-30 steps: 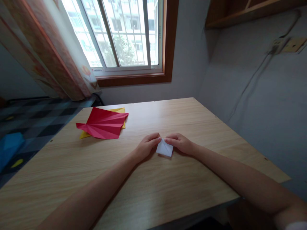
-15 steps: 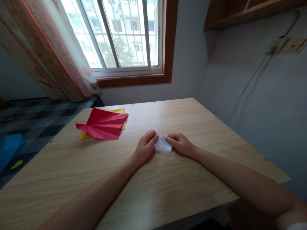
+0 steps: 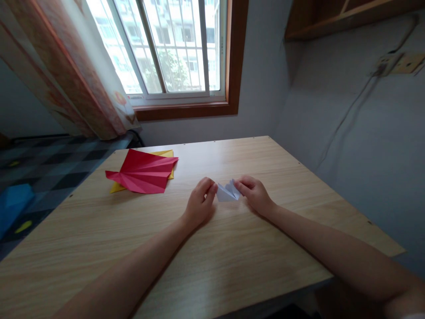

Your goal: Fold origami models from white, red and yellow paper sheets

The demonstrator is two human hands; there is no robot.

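Between my two hands is a small piece of folded white paper (image 3: 226, 193), its layers partly spread at the top and right. My left hand (image 3: 200, 198) pinches its left corner between thumb and fingers. On the other side, my right hand (image 3: 255, 193) grips the upper right part, thumb toward me. The paper appears just above the wooden table (image 3: 186, 274); the fingertips behind it are hidden.
Left of my hands, a creased red paper (image 3: 146, 170) lies over a yellow paper (image 3: 170, 170) on the table. Beyond the table's left edge, a blue object (image 3: 15, 204) rests on a checked cloth (image 3: 83, 159). A window (image 3: 175, 48) and a wall stand behind.
The white paper has opened out, with its folds spreading at the top and right. My right hand has moved slightly right and up, and the hands are a little farther apart.
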